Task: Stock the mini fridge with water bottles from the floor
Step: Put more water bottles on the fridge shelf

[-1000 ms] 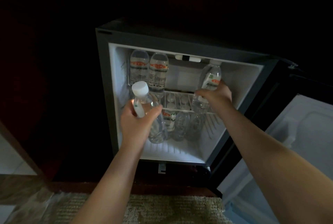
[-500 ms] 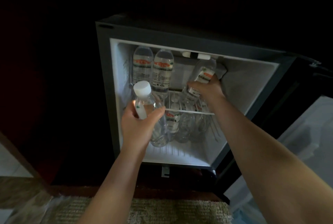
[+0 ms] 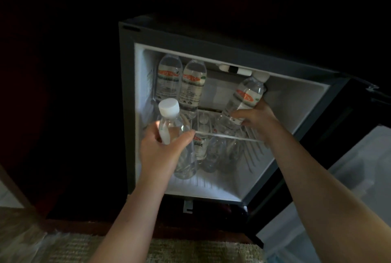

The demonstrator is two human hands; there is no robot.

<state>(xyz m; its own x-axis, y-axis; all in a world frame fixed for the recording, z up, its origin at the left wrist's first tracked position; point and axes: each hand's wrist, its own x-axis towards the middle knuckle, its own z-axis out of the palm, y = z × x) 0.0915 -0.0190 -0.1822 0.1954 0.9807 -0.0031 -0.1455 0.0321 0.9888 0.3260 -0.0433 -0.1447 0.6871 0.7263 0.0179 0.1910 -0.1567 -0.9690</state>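
- The right hand (image 3: 256, 121) curls its fingers around the lower body of a clear plastic water bottle with an orange-and-white label (image 3: 243, 96), holding it inside the upper compartment.
- That labelled bottle leans. Its long axis runs diagonally, with the white cap up and to the right near the ceiling and the base down-left at the white wire shelf (image 3: 229, 136). Whether the base rests on the wires I cannot tell.
- The left hand (image 3: 163, 150) grips a second clear bottle with a white screw cap (image 3: 172, 124) around its shoulder. It is held in front of the left side of the opening, cap toward the camera and base toward the lower compartment.
- The step in hand looks like seating the leaning bottle on the shelf of the dark-framed mini fridge (image 3: 126, 97).
- Next, it likely needs righting so the cap clears the ceiling, and it would then stand beside the two upright labelled bottles (image 3: 169, 80) at the left.
- Further clear bottles (image 3: 213, 152) stand below the shelf.
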